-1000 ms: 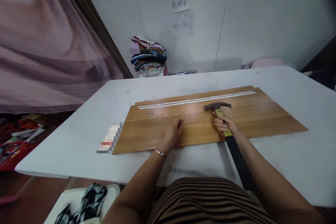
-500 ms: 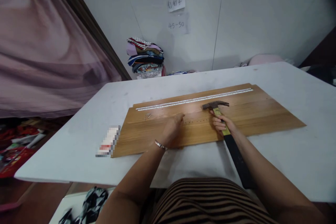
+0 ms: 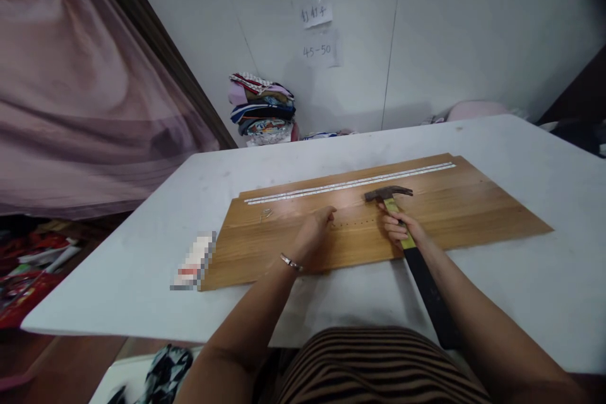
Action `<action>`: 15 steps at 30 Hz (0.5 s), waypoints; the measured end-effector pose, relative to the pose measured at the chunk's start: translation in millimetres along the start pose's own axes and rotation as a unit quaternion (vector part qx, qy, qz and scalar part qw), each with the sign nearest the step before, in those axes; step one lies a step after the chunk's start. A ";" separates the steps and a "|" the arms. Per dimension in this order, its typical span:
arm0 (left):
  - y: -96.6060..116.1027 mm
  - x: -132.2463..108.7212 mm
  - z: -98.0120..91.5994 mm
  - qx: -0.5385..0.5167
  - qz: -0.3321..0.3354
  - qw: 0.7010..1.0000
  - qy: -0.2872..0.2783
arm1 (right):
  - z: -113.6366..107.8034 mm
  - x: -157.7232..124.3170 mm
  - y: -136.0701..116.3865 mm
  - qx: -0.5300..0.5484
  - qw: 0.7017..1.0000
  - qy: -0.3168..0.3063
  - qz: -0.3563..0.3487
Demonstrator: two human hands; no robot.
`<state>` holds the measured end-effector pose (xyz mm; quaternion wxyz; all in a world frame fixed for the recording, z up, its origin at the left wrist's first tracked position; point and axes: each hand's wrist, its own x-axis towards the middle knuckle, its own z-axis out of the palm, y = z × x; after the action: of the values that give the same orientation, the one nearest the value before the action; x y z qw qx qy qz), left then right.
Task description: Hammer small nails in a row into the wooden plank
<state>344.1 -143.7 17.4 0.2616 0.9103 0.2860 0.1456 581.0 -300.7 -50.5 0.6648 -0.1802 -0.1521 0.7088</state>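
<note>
My right hand [image 3: 399,227] is wrapped round the yellow part of a claw hammer's [image 3: 389,193] handle, just below the metal head. The black grip of the hammer slants back toward my body, and its head hovers over or near the wooden board [image 3: 473,202]. My left hand [image 3: 316,230] is at the board with thumb and fingers pinched together; whatever is between them is too small to make out. A row of small dark dots [image 3: 357,223] runs along the board to the right of those fingertips. Several loose nails [image 3: 266,214] lie on the board's left part.
Two white strips [image 3: 350,184] run along the board's far side. The board lies on a white table [image 3: 156,221]. A blurred-out white and red item [image 3: 194,262] sits by the board's left edge. Folded clothes [image 3: 262,104] are stacked behind the table, against the wall.
The view has tilted slightly, so things appear a little lower. My left fingertips have shifted very slightly; the hammer stays in my right hand in nearly the same place.
</note>
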 end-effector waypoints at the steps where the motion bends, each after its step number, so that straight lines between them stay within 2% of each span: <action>1: -0.6 0.3 0.5 -0.001 0.003 1.000 0.001 | 0.1 -0.1 -0.1 -0.002 1.000 0.001 0.000; 8: -5.8 3.5 4.7 0.017 0.015 1.000 -0.012 | -0.2 -0.8 -0.5 -0.005 1.000 0.010 -0.002; 15: -8.5 1.9 10.3 0.023 0.062 0.998 -0.015 | 0.6 -1.0 -0.5 -0.026 1.000 0.006 -0.004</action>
<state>346.2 -140.6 4.4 0.2351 0.9342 0.2284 0.1411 581.1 -301.7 -49.7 0.6633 -0.2012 -0.1676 0.7010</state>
